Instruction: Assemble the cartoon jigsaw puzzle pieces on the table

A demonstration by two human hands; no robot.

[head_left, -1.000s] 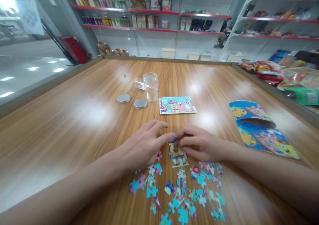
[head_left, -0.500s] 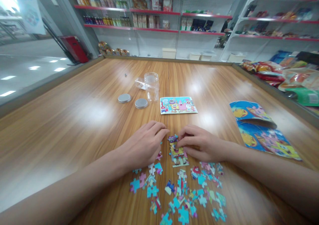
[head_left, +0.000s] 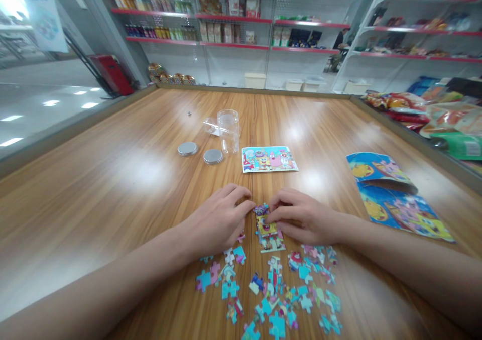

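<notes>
Jar (head_left: 228,130) upright, empty, lids (head_left: 213,156) beside. Strip (head_left: 269,234) runs near–far. Right hand (head_left: 301,219) pinches its far piece (head_left: 261,210); left hand (head_left: 218,219) fingertips touch it, grip unclear.

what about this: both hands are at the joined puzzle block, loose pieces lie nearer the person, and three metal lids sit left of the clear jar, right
Not quite. The head view shows two metal lids, not three, left of the clear jar. The rest stands: left hand and right hand at the joined puzzle block, loose pieces nearer the person.
</notes>
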